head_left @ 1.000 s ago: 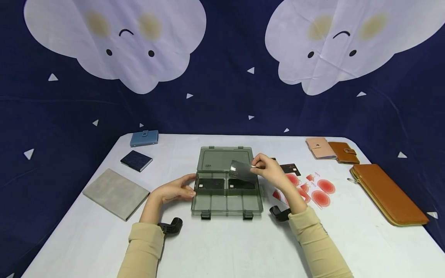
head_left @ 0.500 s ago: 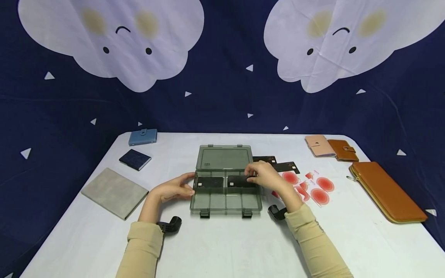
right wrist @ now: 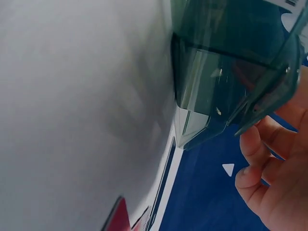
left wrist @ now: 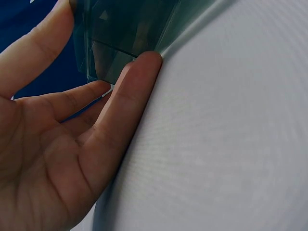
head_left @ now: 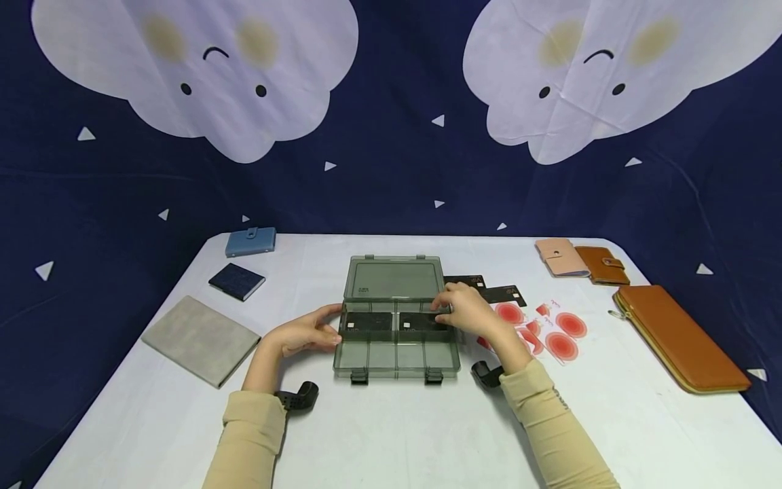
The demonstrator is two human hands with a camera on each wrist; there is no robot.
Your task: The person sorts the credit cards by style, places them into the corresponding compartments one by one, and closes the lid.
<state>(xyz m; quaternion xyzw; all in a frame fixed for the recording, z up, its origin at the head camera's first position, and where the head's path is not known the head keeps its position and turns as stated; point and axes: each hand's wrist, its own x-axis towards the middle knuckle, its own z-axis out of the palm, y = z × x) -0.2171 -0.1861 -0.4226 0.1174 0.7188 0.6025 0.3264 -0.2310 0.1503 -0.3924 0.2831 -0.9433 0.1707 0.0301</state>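
Observation:
A translucent grey-green plastic box [head_left: 397,353] lies at mid-table, its lid [head_left: 397,280] folded back. My left hand [head_left: 308,333] rests against its left side, thumb and fingers spread along the wall; in the left wrist view the fingers are fairly straight at the box's corner. Two black cards sit side by side in the back row: a left card [head_left: 369,322] and a right card [head_left: 420,322] with a chip. My right hand [head_left: 467,309] reaches over the right wall, bent fingers slightly apart, with fingertips at the right card's right end.
More black cards [head_left: 502,295] and several cards with red circle prints [head_left: 562,345] lie right of the box. Farther right are a pink card holder [head_left: 562,257], a brown one [head_left: 601,265] and a brown zip wallet [head_left: 681,339]. A grey notebook [head_left: 201,339], navy booklet [head_left: 237,281] and blue card holder [head_left: 251,242] lie left.
The right hand has lowered a black card from above the box into the right back compartment. Since half a second ago its fingers have shifted only slightly. The left hand has stayed at the box.

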